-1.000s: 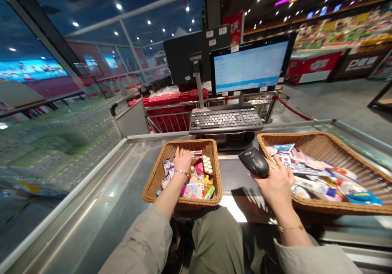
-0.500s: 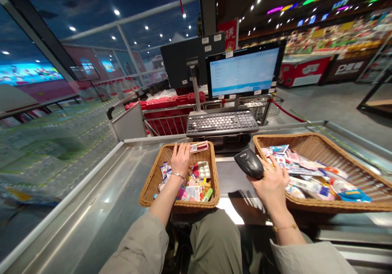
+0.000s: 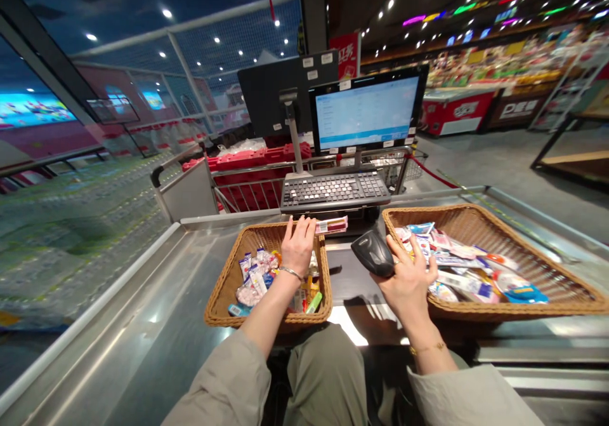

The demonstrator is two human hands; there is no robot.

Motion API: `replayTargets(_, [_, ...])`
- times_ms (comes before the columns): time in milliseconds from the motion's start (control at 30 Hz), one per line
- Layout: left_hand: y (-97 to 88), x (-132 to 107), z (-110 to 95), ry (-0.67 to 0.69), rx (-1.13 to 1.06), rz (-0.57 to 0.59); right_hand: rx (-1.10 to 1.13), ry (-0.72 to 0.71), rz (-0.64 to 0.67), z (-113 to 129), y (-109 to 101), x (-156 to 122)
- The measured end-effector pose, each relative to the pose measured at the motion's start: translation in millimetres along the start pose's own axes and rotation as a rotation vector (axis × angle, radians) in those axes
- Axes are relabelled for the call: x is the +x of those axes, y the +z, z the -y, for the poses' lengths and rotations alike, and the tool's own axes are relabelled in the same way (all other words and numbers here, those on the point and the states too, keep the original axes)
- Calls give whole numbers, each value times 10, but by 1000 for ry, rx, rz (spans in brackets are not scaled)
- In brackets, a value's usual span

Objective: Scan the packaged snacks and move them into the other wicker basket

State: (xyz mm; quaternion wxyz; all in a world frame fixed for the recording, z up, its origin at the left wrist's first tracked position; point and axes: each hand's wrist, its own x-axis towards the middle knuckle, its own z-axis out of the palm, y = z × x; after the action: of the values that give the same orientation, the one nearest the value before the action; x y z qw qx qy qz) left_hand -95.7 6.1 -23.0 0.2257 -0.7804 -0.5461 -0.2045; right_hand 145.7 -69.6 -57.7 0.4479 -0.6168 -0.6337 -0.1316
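Head view. The left hand (image 3: 299, 246) holds a small pink packet (image 3: 332, 225) above the far right corner of the left basket (image 3: 219, 292), just short of the keyboard (image 3: 334, 190). The packet sticks out to the right of the hand; the fingers lie close together along it, and the grip underneath is hidden. The right hand (image 3: 408, 279) holds a black handheld scanner (image 3: 372, 252) over the steel counter (image 3: 157, 331) between the two baskets, fingers curled around its body, with the index and middle fingers partly raised. Packet and scanner are near each other but apart.

Progress, as judged from the layout: the right basket (image 3: 547, 280) carries a spread of flat packets, and the left basket also holds many small items, so a good share of the work appears to remain. The packet in hand appears to be at the scanning step.

Limits of view: the monitor (image 3: 367, 112) text is too small to read. Packet print is illegible. The scanner window faces away. Sleeves and lap cover the near counter edge. A shopping cart (image 3: 257, 181) stands behind the counter, its contents unclear.
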Motion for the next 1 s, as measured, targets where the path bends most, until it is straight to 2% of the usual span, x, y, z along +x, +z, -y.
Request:
replayTargets(400, [27,62,-301,35,-78,13,-48,-24,-3,67,-48,-2])
replayTargets(600, [83,26,-343,37,-91,20,-44,-50,25,88,-66,-15])
replayTargets(1000, [250,-29,-302,110,-25,-204,0,-55,15,102,-58,-25])
